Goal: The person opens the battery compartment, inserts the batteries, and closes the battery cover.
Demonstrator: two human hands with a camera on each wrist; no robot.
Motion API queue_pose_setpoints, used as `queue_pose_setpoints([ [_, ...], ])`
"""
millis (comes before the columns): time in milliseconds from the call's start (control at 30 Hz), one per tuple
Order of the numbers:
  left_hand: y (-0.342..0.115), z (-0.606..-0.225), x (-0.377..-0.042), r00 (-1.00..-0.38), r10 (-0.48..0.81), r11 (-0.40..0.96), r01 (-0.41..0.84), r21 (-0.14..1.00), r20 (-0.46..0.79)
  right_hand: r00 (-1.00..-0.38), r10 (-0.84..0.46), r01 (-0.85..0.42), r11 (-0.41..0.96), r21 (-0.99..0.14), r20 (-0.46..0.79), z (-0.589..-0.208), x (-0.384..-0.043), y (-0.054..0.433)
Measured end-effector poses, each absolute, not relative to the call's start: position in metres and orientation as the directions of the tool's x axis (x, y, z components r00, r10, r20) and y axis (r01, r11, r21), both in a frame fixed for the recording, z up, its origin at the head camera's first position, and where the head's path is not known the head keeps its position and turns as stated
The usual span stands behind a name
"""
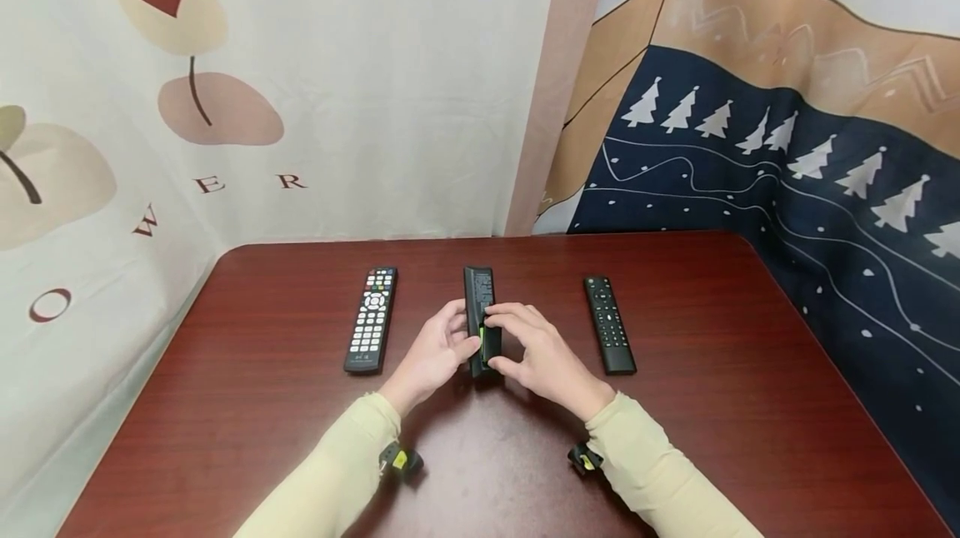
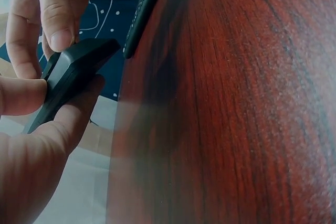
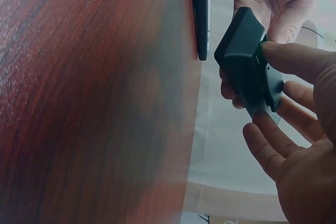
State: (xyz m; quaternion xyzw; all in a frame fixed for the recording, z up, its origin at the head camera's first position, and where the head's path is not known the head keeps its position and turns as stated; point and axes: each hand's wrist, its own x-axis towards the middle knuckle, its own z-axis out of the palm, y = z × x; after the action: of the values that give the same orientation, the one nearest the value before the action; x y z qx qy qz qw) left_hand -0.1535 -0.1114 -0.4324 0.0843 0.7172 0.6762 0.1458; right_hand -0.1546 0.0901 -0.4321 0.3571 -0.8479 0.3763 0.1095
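A black remote control [image 1: 478,286] is held back side up over the middle of the table, its label facing up. My left hand [image 1: 435,351] grips it along the left side, thumb on the near part and fingers beneath. The right hand [image 1: 546,357] pinches the battery cover [image 3: 274,85] between thumb and fingers. That cover stands tilted away from the remote's back, on its right side. A strip of green [image 1: 482,335] shows in the gap beside the cover. In the left wrist view, the end of the remote [image 2: 79,64] lies between the left thumb and fingers.
A black remote with white buttons [image 1: 371,317] lies face up to the left. Another slim black remote [image 1: 609,323] rests at the right. The dark red wooden table [image 1: 285,405] backs onto a pale curtain [image 1: 390,88] and a navy patterned cloth [image 1: 720,188].
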Motion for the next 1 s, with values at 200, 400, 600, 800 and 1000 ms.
queue_pose_setpoints([
  [200,-0.1112,-0.4305,-0.1542,-0.944,0.316,0.07,-0.074,0.995,-0.093,-0.714,-0.532,-0.694,0.453,-0.559,0.455,-0.4316,-0.155,0.0903],
  [400,-0.1114,-0.4306,-0.1555,-0.943,0.32,0.057,-0.077,0.995,-0.091,-0.707,-0.542,-0.7,0.446,-0.557,0.454,-0.4307,-0.1558,0.0908],
  [600,-0.1113,-0.4314,-0.1559,-0.943,0.321,0.055,-0.071,0.996,-0.085,-0.71,-0.545,-0.695,0.438,-0.57,0.446,-0.4312,-0.1557,0.0927],
  [800,-0.112,-0.4313,-0.1563,-0.939,0.335,0.024,-0.078,0.997,-0.081,-0.703,-0.546,-0.702,0.432,-0.565,0.456,-0.4318,-0.1558,0.0934],
  [1000,-0.113,-0.431,-0.1553,-0.937,0.338,0.02,-0.09,0.996,-0.091,-0.71,-0.546,-0.694,0.437,-0.571,0.445,-0.4324,-0.1546,0.0932],
])
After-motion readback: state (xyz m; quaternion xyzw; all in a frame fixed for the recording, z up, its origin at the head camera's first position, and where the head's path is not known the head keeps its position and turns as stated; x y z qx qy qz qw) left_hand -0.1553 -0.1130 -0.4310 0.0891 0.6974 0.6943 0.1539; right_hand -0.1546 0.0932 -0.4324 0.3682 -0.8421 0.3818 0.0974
